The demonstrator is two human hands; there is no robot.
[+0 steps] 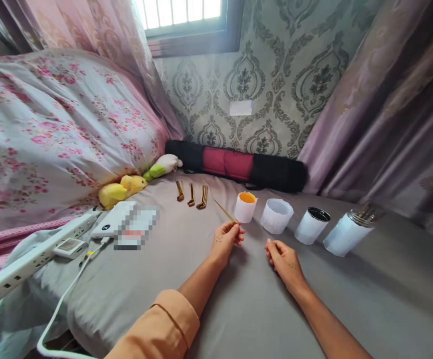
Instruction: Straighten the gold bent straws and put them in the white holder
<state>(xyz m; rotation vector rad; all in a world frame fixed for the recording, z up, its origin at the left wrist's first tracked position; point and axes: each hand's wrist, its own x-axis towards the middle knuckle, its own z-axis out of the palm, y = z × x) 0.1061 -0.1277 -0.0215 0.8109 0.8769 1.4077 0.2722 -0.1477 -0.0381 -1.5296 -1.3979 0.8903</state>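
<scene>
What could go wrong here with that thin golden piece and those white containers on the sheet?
The thin golden strip could slip, since the left hand pinches it near one end. The white-wrapped container with the orange interior stands close to that hand, so a careless bump might tip it on the gray sheet.

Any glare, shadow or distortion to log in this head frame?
All in the head view: the window is blown out toward white; soft shadow falls beside the left hand; the curtain at right looks stretched; a blocky pixel patch hides detail.
</scene>
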